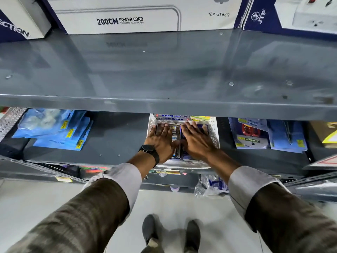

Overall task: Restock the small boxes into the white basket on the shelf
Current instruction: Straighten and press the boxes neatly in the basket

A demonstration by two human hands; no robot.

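Note:
A white perforated basket (213, 130) stands on the lower grey shelf, partly under the upper shelf's front lip. Inside it lie two rows of small dark boxes (175, 133) with blue and white labels. My left hand (161, 141), with a black watch on its wrist, lies flat on the left row, fingers spread. My right hand (197, 139) rests flat on the right row beside it. Neither hand grips a box. More packets printed with blue text (171, 116) sit at the basket's back, half hidden by the upper shelf.
Blue blister packs (60, 132) lie left of the basket; scissors packs (252, 134) lie to its right. The upper grey shelf (164, 70) carries large power-cord cartons (118, 17). A plastic bag (211, 185) sits on the floor below. My shoes (171, 232) stand on white tile.

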